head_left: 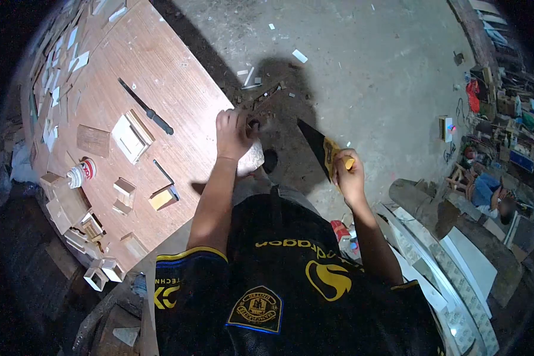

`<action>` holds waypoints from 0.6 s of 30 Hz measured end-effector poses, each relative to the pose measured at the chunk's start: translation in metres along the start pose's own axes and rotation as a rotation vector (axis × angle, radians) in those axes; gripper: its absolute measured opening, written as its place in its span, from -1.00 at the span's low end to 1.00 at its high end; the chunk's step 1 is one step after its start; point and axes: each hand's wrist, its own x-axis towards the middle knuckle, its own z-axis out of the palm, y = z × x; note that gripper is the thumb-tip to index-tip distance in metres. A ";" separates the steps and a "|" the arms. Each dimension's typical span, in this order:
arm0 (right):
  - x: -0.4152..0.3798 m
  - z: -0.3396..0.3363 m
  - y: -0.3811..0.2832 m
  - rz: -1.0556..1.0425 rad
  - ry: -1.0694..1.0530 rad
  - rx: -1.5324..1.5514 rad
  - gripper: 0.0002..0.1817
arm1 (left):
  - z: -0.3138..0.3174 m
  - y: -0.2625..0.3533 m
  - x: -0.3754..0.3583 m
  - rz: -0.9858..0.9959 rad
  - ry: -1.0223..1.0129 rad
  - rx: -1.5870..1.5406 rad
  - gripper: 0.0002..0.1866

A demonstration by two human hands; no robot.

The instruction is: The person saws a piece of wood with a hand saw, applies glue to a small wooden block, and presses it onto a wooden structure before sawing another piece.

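Note:
In my right hand [348,170] is a handsaw with a yellow handle and dark blade [312,139]; my fingers are wrapped round the handle. The blade points up and left over the floor, apart from the table. At the table's near right corner, my left hand [234,132] has its fingers curled over the edge. Something small and dark may be between thumb and fingers, but I cannot make it out. To the left of that hand, a dark file-like tool with a black handle [159,122] lies on the wooden table [184,89].
Small wooden boxes [133,136], a white-and-red container [82,172], a thin dark tool [164,172] and a yellow-faced block [163,199] are on the table. Offcuts [299,56] litter the floor. White panels [469,261] lean at right, near another person [486,193].

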 end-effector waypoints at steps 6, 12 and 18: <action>-0.025 -0.029 0.029 -0.243 0.156 -0.161 -0.91 | -0.003 0.007 -0.003 -0.151 0.138 -0.134 -0.73; -0.057 -0.034 0.012 -0.053 0.204 0.074 -0.92 | -0.095 0.090 -0.002 -0.658 0.117 -1.025 -0.70; -0.068 -0.028 0.018 -0.158 0.103 0.098 -0.92 | -0.150 0.125 -0.027 -0.668 0.045 -1.241 -0.69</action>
